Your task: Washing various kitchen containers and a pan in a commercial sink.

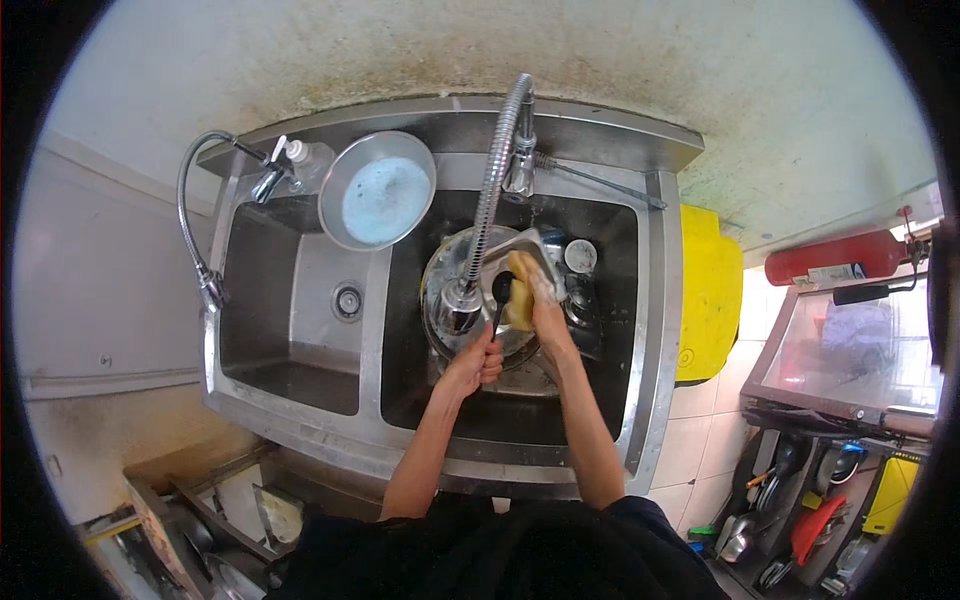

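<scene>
My left hand grips the handle of a black spoon, whose bowl end points away from me. In my right hand is a yellow sponge, close beside the spoon; suds cover the fingers. Both hands are over the right basin of a stainless steel sink. Under them lie a large round pan or lid and a rectangular metal tray, partly hidden by the hands and the tap. A small white-rimmed cup and dark pieces of dishware sit to the right.
A spring-hose tap hangs over the right basin. A metal bowl of suds rests across the left basin's back edge, near a pump bottle and second tap. A long-handled brush lies behind. A yellow bin stands right.
</scene>
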`<state>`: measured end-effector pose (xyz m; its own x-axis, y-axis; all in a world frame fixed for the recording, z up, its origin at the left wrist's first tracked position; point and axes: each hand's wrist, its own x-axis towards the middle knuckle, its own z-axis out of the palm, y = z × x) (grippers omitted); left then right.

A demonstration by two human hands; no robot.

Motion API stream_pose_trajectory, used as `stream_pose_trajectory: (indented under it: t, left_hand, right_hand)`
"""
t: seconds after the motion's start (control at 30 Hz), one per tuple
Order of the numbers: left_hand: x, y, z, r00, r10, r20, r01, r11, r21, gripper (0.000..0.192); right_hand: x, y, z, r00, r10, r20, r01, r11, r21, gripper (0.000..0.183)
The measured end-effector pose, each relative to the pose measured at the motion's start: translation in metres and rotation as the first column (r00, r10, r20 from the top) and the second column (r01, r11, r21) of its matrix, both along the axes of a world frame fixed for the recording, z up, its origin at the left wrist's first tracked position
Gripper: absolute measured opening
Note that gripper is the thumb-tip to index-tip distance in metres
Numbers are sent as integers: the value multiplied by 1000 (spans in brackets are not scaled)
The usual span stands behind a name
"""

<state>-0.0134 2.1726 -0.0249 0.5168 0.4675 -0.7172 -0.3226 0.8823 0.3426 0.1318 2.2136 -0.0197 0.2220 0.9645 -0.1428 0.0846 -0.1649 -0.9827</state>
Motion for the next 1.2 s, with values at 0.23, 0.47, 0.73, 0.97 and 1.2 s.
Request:
stream_pose_trajectory:
  t: [0.23, 0.47, 0.73, 0.97, 1.2]
  left_hand:
    - [-29, 0, 7, 931, -307, -198, 338, 930, 147, 45]
    - [-19, -19, 7, 990, -19, -143, 35, 994, 108, 44]
    - [-51, -42, 22, 990, 95, -100, -88, 994, 72, 41]
    - [-56, -47, 31, 996, 87, -20, -86, 995, 59, 40]
    - [-61, -48, 67, 996, 43, 75, -47, 997, 59, 39]
  right_hand:
    - [-34, -4, 0, 493, 52, -868, -200, 978, -55, 40]
    - [-36, 6, -61, 768, 90, 634, -198, 975, 102, 38]
    - [-35, 76, 76, 803, 242, -545, -151, 967, 207, 52]
    - [-40, 100, 119, 922, 80, -379, -54, 995, 80, 40]
    - [-15, 131, 40, 547, -273, -791, 145, 962, -232, 38]
